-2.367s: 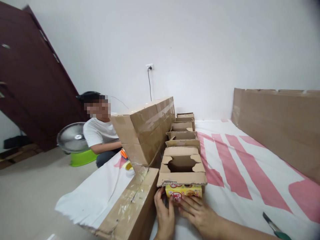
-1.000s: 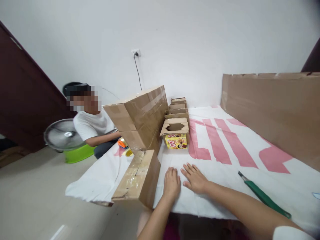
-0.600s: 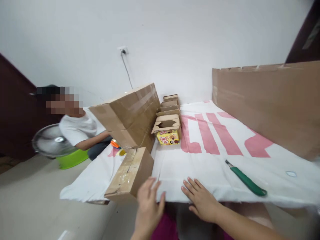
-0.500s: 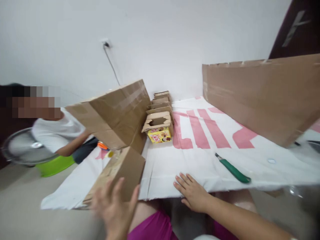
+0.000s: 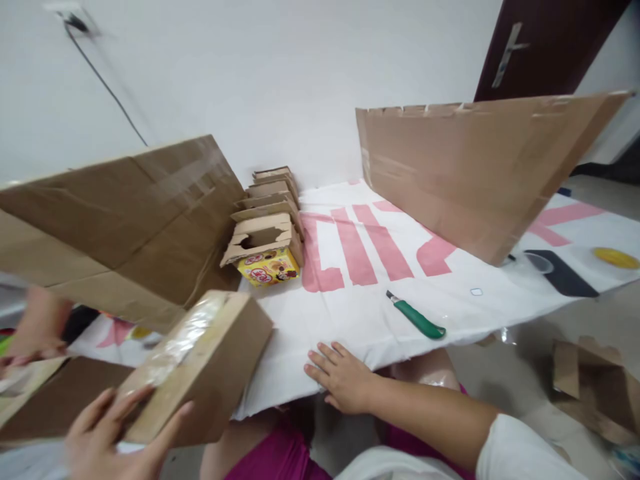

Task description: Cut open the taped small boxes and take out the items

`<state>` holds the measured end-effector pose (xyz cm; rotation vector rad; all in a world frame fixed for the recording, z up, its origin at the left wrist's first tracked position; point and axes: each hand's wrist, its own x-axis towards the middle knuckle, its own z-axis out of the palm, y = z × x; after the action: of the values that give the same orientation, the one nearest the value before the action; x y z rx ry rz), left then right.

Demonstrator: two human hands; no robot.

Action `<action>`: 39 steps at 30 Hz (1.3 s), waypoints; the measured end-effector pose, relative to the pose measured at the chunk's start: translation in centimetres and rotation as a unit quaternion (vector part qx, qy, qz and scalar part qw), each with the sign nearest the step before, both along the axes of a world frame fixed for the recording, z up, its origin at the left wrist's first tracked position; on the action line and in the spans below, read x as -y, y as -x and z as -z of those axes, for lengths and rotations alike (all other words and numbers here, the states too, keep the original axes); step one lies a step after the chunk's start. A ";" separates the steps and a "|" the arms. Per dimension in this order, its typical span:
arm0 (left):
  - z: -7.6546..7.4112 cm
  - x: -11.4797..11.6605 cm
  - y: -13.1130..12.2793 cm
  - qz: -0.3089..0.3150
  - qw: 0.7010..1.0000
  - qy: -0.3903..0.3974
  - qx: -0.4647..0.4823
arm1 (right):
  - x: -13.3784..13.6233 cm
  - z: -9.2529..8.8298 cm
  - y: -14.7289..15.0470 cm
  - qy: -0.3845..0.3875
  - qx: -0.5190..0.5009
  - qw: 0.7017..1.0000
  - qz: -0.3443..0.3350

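Note:
My left hand (image 5: 117,433) is at the near end of a long cardboard box (image 5: 225,360) with clear tape along its top. Its fingers lie over the top and the thumb along the right side, gripping the box. The box sits at the table's front left edge. My right hand (image 5: 345,377) rests flat on the white table cover (image 5: 285,360) by the front edge, fingers spread, holding nothing. Beyond it lies a green utility knife (image 5: 417,318), blade pointing away to the left. A yellow printed snack box (image 5: 270,267) in an open cardboard frame (image 5: 263,237) stands farther back.
Large cardboard panels stand at left (image 5: 150,213) and right (image 5: 450,173). Several cardboard frames line up behind the snack box. Another person's hand (image 5: 43,327) is at far left near a second cardboard piece (image 5: 75,393). A black phone-like slab (image 5: 565,273) and an open carton (image 5: 595,387) are at right.
The view has turned right. My left hand has come from the air beside the long cardboard box onto its near end, and the box has shifted. My right hand stays on the table edge.

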<state>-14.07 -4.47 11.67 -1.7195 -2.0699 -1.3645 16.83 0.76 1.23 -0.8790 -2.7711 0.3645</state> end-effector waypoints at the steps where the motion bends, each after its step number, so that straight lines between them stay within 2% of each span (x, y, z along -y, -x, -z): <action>1: -0.4 -0.3 -1.2 0.006 1.000 -0.005 -0.019 | -0.1 -0.1 0.0 0.000 -0.005 1.000 -0.001; 4: -0.4 -2.1 -4.8 0.126 0.991 0.016 -0.027 | -0.1 -0.5 0.0 0.017 -0.019 1.000 -0.007; 8: 1.8 -5.9 -8.5 0.276 0.958 0.049 0.061 | 1.3 -0.8 -0.4 0.094 -0.023 0.995 0.029; 9: 2.6 -6.8 -9.1 0.302 0.947 0.061 0.095 | 1.9 -0.9 -0.8 0.108 -0.037 0.993 0.017; 12: 5.1 -8.4 -10.2 0.341 0.918 0.056 0.195 | 3.3 -1.8 -3.6 0.128 -0.100 0.981 -0.107; 13: 6.0 -8.6 -10.4 0.344 0.910 0.045 0.228 | 3.5 -2.2 -5.1 0.128 -0.123 0.976 -0.129; 14: 7.0 -8.6 -10.5 0.345 0.900 0.034 0.263 | 3.5 -2.7 -6.7 0.120 -0.153 0.974 -0.117; 16: 8.9 -8.3 -10.8 0.355 0.870 0.023 0.340 | 2.7 -3.6 -10.1 0.072 -0.220 0.973 0.000; 18: 10.5 -7.7 -11.1 0.376 0.832 0.040 0.407 | 1.1 -4.1 -13.5 -0.005 -0.271 0.951 0.149; 20: 11.5 -7.1 -11.4 0.392 0.802 0.083 0.442 | -0.9 -3.7 -16.0 -0.066 -0.231 0.927 0.286; 21: 11.6 -6.8 -11.6 0.395 0.793 0.107 0.452 | -1.8 -3.2 -17.0 -0.086 -0.184 0.924 0.323; 24: 11.0 -6.5 -11.7 0.399 0.776 0.149 0.466 | -3.8 -1.0 -18.6 -0.086 -0.046 0.926 0.365; 27: 10.1 -6.5 -11.7 0.405 0.768 0.149 0.473 | -5.2 -0.2 -18.9 -0.056 0.003 0.929 0.365; 28: 9.9 -6.5 -11.7 0.405 0.768 0.144 0.474 | -5.6 -0.7 -18.9 -0.057 -0.001 0.927 0.371; 30: 9.8 -6.5 -11.7 0.405 0.770 0.134 0.474 | -6.5 -3.0 -18.5 -0.079 -0.029 0.912 0.401; 32: 9.8 -6.6 -11.7 0.406 0.773 0.124 0.472 | -7.3 -6.5 -17.4 -0.110 -0.075 0.900 0.415; 33: 9.8 -6.6 -11.8 0.407 0.774 0.121 0.470 | -7.6 -8.5 -16.5 -0.123 -0.103 0.904 0.397; 36: 9.7 -6.6 -12.0 0.410 0.776 0.119 0.465 | -7.9 -13.5 -12.8 -0.145 -0.128 0.953 0.234; 37: 9.6 -6.6 -12.0 0.409 0.777 0.118 0.464 | -7.9 -14.7 -11.3 -0.143 -0.103 0.971 0.163; 39: 9.4 -6.7 -12.1 0.410 0.777 0.116 0.463 | -7.8 -16.1 -8.3 -0.156 -0.028 0.986 0.056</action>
<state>-1.94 2.22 2.26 -2.5809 -1.8835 -2.7790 25.09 8.53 17.32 -0.9213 -2.6142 -0.0631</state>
